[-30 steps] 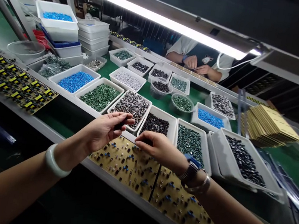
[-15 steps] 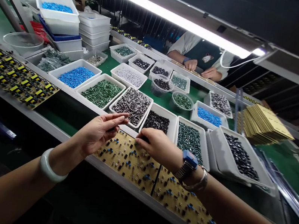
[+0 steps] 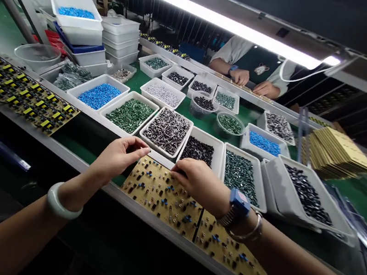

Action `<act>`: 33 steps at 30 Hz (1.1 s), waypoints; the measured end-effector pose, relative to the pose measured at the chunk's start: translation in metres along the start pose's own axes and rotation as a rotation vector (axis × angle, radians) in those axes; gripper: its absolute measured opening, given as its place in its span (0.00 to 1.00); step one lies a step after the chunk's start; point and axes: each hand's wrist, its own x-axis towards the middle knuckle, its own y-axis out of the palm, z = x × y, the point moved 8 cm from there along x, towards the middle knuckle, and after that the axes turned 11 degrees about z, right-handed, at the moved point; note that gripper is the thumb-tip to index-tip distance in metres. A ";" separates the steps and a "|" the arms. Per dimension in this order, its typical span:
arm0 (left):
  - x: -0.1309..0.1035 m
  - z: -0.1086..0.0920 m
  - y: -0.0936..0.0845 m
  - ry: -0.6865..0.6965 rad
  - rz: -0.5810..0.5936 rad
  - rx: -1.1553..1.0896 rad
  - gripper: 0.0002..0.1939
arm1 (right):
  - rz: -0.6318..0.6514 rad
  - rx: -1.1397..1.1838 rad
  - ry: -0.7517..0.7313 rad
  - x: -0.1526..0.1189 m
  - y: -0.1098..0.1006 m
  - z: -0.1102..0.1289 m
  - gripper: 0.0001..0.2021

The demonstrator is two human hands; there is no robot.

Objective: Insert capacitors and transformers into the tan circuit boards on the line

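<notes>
Working over the near board (image 3: 160,194), two bare hands are shown above a row of filled trays. The near board, tan and dotted with small black, blue and silver parts, lies along the front of the green counter (image 3: 78,142).

Left hand (image 3: 115,159): placed at the far left corner of the near board, with thumb and forefinger brought nearly together and the other fingers curled; whether anything is pinched between the tips cannot be told. A pale bangle (image 3: 60,209) circles the wrist.

Right hand (image 3: 199,182): placed above the far right part of the near board, knuckles up, fingers bent down toward its surface. The fingertips are partly hidden, so any part they hold cannot be made out. A blue wristband (image 3: 240,201) is worn on this arm.

Surroundings: a second board (image 3: 237,257) lies to the right of the near board, across a narrow dark gap. Just beyond the near board stand a tray of black-and-silver parts (image 3: 154,146) and a tray of black parts (image 3: 218,154); a tray of green parts (image 3: 114,126) stands beyond it to the left. Well beyond the near board, a co-worker's hands (image 3: 240,76) rest at a far rail.
</notes>
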 end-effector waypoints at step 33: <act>-0.005 -0.027 0.026 0.217 0.071 0.789 0.10 | 0.048 1.234 0.088 -0.033 0.019 -0.025 0.23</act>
